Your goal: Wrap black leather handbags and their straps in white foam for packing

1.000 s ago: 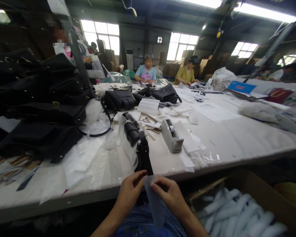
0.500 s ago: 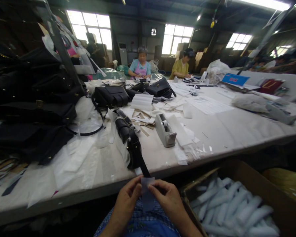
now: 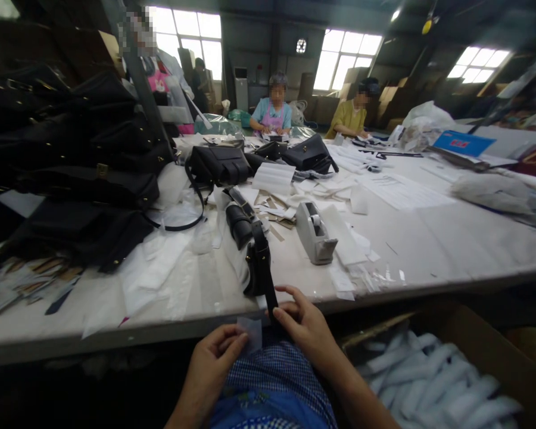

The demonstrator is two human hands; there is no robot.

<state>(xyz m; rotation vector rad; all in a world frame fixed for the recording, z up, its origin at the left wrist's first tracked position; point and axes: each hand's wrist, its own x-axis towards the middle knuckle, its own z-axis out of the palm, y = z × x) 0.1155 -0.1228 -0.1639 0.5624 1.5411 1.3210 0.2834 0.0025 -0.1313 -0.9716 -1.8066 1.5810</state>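
Cluttered counter (image 3: 455, 238) ahead; our left hand (image 3: 212, 360) pinches a slip (image 3: 252, 335), our right hand (image 3: 307, 323) the strap (image 3: 270, 294). Bag (image 3: 251, 265) lies just beyond both. Step, we judge: pairing slip with strap; next calls for strap steady, slip flat.

Bright, many-paned windows (image 3: 347, 55) are set in the dark rear wall (image 3: 261, 50), and daylight is let into a dim hall. A pale upright cabinet (image 3: 241, 89) is placed against it, and cartons (image 3: 389, 98) are stacked farther right. A slanting metal post (image 3: 146, 89) is fixed beside the broad, pale worktop (image 3: 451, 247). Overhead, a yellow fitting (image 3: 426, 27) is hung.
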